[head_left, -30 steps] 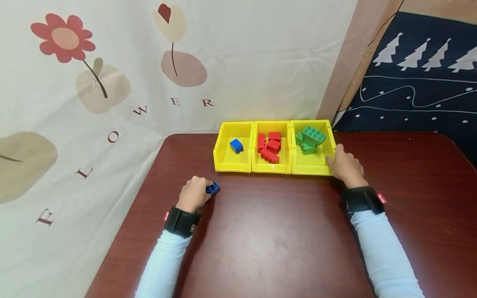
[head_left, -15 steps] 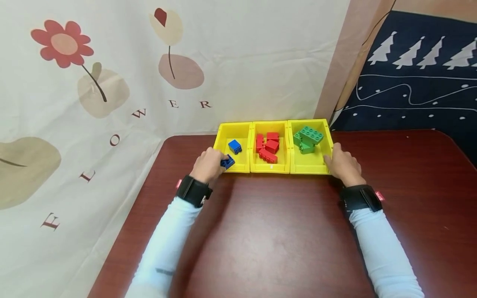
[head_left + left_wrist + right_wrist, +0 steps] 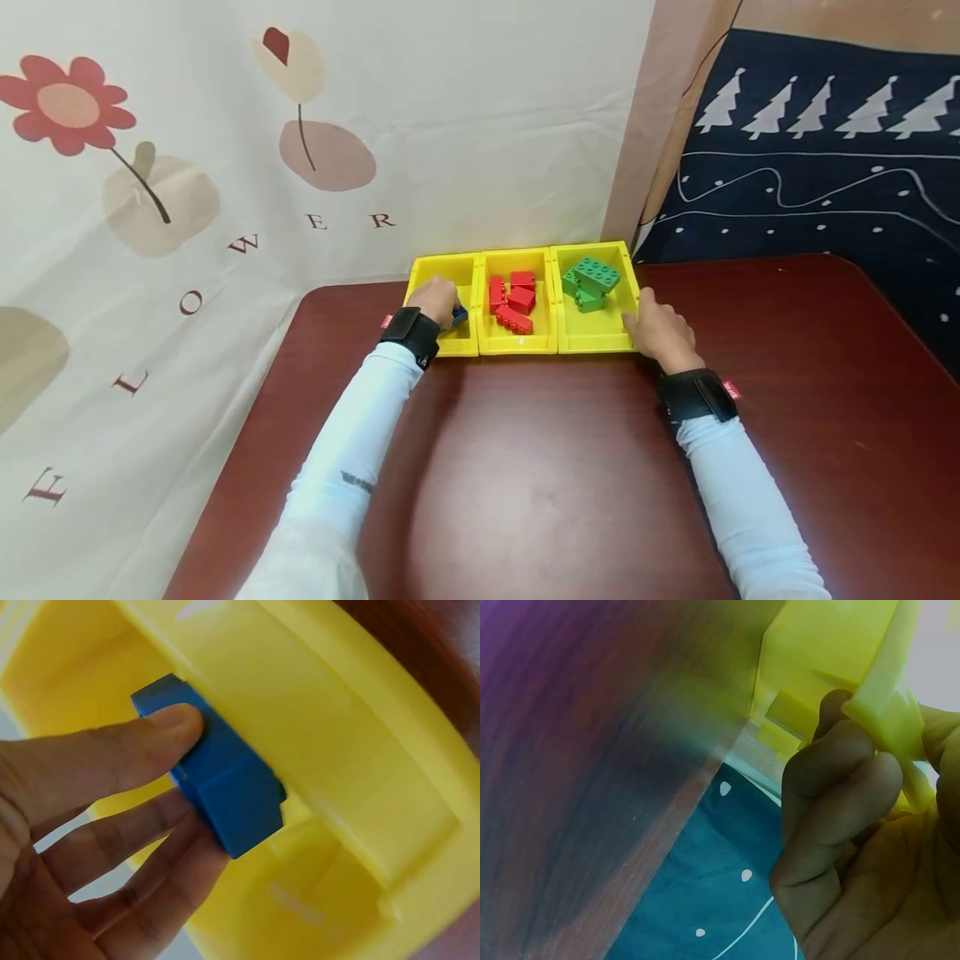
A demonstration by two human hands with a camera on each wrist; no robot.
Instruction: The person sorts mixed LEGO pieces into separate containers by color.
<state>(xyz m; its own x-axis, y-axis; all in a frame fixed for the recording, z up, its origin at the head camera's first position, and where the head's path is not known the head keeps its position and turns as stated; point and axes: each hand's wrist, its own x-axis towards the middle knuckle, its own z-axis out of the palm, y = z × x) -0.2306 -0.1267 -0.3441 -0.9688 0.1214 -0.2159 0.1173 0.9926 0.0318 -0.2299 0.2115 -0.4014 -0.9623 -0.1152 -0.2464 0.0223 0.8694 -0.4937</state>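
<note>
My left hand [image 3: 435,300] is over the left yellow bin [image 3: 459,346], pinching a blue toy brick [image 3: 232,784] between thumb and fingertips. In the left wrist view the brick lies right along the bin's wall. The other blue brick seen earlier in that bin is now hidden behind the hand. At the row's far right, my right hand [image 3: 663,332] grips the side wall of the right yellow bin [image 3: 596,342]; the right wrist view shows curled fingers [image 3: 840,795] outside the wall and the thumb on its other side.
Between them stands the middle yellow bin [image 3: 517,346] with several red bricks [image 3: 514,320]. Green bricks [image 3: 597,273] lie stacked in the right bin. The bins sit at the back of the brown table [image 3: 540,467], against a flower-printed cloth [image 3: 480,125].
My left hand has carried the blue brick from the table forward and right into the left bin. The right hand stays on the bin wall. The head view has shifted slightly.
</note>
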